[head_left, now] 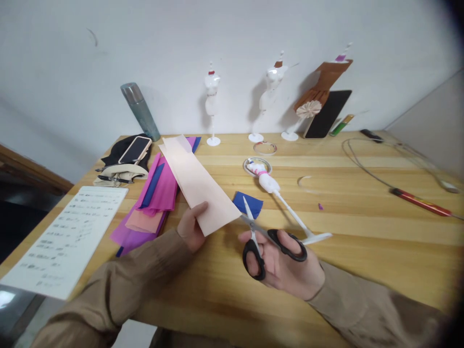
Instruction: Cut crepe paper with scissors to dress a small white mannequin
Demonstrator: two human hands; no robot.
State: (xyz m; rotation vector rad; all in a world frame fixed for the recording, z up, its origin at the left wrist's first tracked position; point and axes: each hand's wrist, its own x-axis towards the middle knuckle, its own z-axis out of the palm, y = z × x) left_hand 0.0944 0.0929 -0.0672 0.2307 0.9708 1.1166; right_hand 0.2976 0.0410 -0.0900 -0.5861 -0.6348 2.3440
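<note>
My left hand (194,227) pinches the near edge of a long folded strip of pale peach paper (197,186), thumb on top. In my right hand (286,270) are black-handled scissors (252,222), with thumb and fingers through the loops. Their blades are spread apart, and one blade tip is close to the strip's right corner; whether they touch I cannot tell. A small blue paper piece (253,207) lies behind the scissors. Just beyond my right hand, a white miniature dress form (268,183) lies on its side with a pink band at its neck.
Pink, purple and blue crepe-like sheets (163,193) are stacked at left, near a written sheet (68,237), a phone (135,150) and a bottle (141,111). Upright dress forms (212,99) line the wall, one wearing a brown dress (322,87). At right lies a red corded tool (420,201).
</note>
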